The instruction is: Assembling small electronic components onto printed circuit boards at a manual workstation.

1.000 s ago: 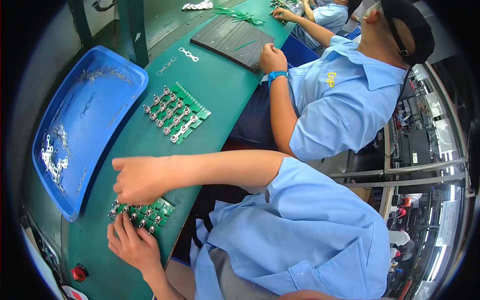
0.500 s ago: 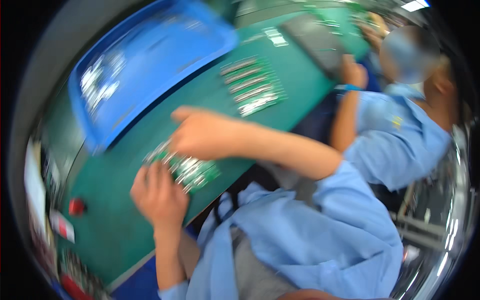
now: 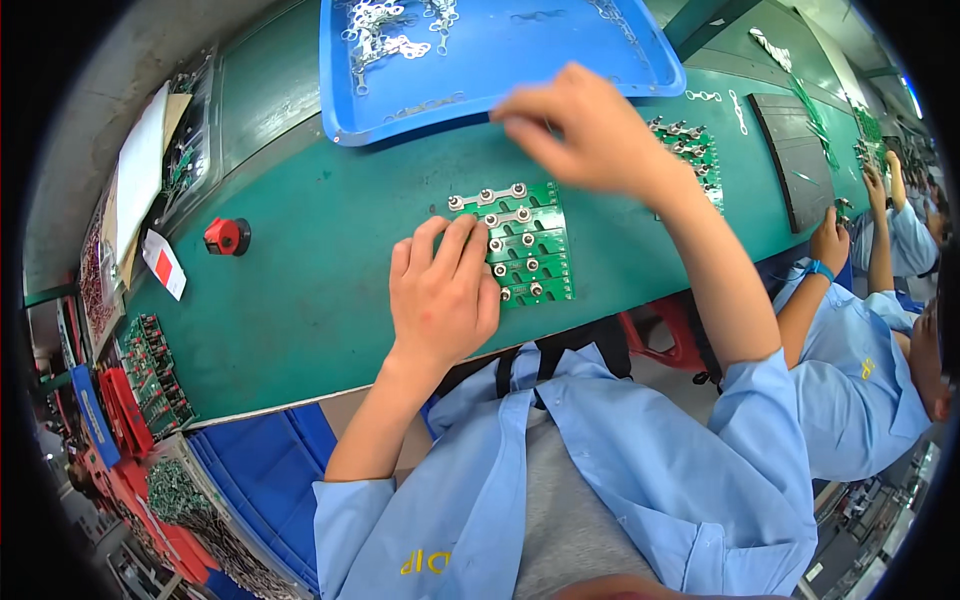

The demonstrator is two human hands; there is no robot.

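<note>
On the green bench mat lies a green circuit board panel (image 3: 548, 245) with rows of round metal posts. A flat linked metal strip (image 3: 487, 196) sits over the posts of its far row. My left hand (image 3: 445, 295) rests on the panel's left side, fingers stretched out and covering part of it. My right hand (image 3: 590, 125) hovers by the near rim of a blue tray (image 3: 400, 128), slightly blurred. Its thumb and forefinger are apart, with nothing visible between them; the other fingers are curled and partly hidden. Loose linked metal strips (image 3: 385, 35) lie in the tray.
Behind my right forearm lies another board panel (image 3: 695, 150). Farther right are two loose strips (image 3: 738, 112) and a dark flat block (image 3: 790, 150). A red-and-black round object (image 3: 227, 237) sits at left. Co-workers in blue shirts (image 3: 860, 385) work at right.
The view has swung round and sharpened. My right hand has left the board panel and moved to the tray's near rim. My left hand stays on the panel.
</note>
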